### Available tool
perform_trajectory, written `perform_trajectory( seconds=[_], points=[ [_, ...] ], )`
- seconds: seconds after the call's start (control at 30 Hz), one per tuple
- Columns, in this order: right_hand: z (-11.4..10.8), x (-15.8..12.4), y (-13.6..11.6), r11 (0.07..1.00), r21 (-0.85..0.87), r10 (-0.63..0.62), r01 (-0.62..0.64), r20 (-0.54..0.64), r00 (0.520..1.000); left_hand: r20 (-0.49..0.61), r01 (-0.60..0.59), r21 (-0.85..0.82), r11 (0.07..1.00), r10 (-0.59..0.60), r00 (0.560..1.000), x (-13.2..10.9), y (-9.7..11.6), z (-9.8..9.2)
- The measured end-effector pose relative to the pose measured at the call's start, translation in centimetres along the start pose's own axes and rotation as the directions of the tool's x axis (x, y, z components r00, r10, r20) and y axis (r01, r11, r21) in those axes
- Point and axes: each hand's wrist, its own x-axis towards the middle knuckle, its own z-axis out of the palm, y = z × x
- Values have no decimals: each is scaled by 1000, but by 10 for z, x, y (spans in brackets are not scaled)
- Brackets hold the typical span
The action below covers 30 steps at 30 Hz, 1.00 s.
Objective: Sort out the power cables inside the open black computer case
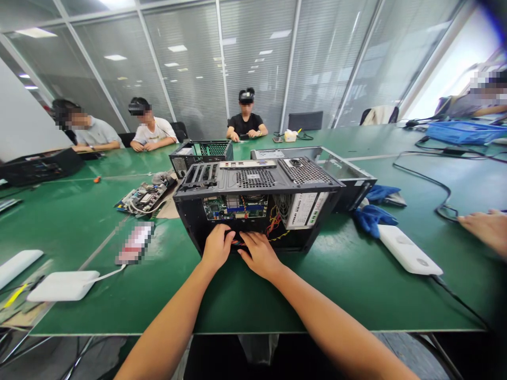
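Note:
A black computer case (253,182) lies on its side across the green table, its open side facing me. Inside it show a motherboard (235,207), a power supply (307,211) with a label, and coloured cables (273,221). My left hand (216,247) reaches into the lower part of the opening, fingers bent and thumb toward the other hand. Just beside it, my right hand (260,254) closes over the cable bundle (237,243), which spans the gap between both hands. The fingertips are partly hidden inside the case.
Behind stand another case frame (204,150) and an open metal case (348,177). A loose circuit board (144,198), a phone (135,243) and a white power bank (63,285) lie left. Blue gloves (372,219) and a white power strip (410,250) lie right, near another person's hand (485,229).

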Motion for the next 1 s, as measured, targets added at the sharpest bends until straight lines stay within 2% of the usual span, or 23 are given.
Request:
perform_trajectory(
  seconds=[0.07, 0.17, 0.27, 0.37, 0.47, 0.53, 0.67, 0.9, 1.0],
  points=[
    [-1, 0, -3, 1000, -15, -19, 19, 15, 1000, 12, 47, -168, 985, -45, 999, -1, 3, 1],
    [-1, 1, -4, 998, -66, -12, 16, 58, 998, 133, 136, -372, 918, -93, 987, -3, 8, 3],
    [-1, 2, 1, 993, -120, 1, 10, 95, 995, 235, 225, -492, 841, -121, 964, -3, 12, 3],
    [-2, 1, 7, 990, -139, 28, -13, 103, 994, 285, 264, -541, 799, -121, 951, -3, 12, 3],
    [-6, -2, 10, 995, -101, 40, -26, 139, 990, 366, 346, -585, 734, -141, 920, -1, 11, 2],
    [-10, -4, 10, 999, -30, -5, 9, 131, 991, 401, 396, -610, 686, -164, 901, 0, 11, 1],
    [-17, -8, 8, 993, 63, -103, 100, 46, 994, 393, 418, -649, 636, -190, 900, 1, 10, -2],
    [-19, -4, 12, 999, 30, -39, 38, 37, 999, 476, 420, -694, 585, -64, 877, -1, 7, -11],
    [-20, -4, 17, 998, 67, -5, 4, 13, 1000, 496, 369, -664, 651, 14, 868, -2, 5, -16]
  ],
)
